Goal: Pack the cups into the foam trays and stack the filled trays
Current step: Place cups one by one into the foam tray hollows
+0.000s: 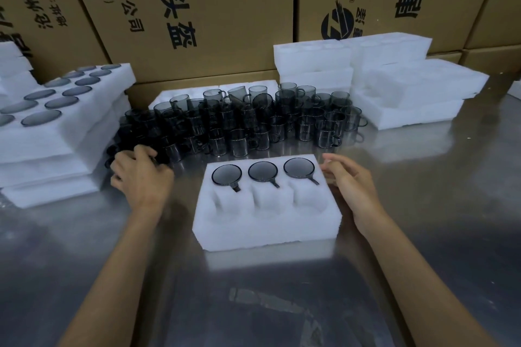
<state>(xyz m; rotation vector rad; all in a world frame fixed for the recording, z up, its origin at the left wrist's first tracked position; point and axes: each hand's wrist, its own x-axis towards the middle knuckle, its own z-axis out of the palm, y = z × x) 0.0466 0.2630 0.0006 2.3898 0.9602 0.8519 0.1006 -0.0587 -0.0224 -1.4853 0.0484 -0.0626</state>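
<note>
A white foam tray is being shown at the centre of the frame, lying on the shiny metal table. Its far row is being filled by three dark glass cups, seated upside down in their pockets with the handles pointing toward the near row. The three near pockets are being left open.

The left hand is being held at the left of the tray, reaching into the near edge of the loose cups that are crowded across the middle of the frame. Its fingers are being curled over that edge of the pile; whether a cup is actually being gripped cannot be told, as the fingertips are hidden and blurred.

The right hand is being held just beside the tray's right end, fingers loosely extended toward the far right corner, with nothing being held in it. Whether the foam is being touched cannot be told.

At the left of the frame, a stack of filled trays is being shown, round cup bottoms visible in the top layer. At the upper right, empty trays are being kept in piles. Cardboard boxes with printed characters are being stacked along the back.
</note>
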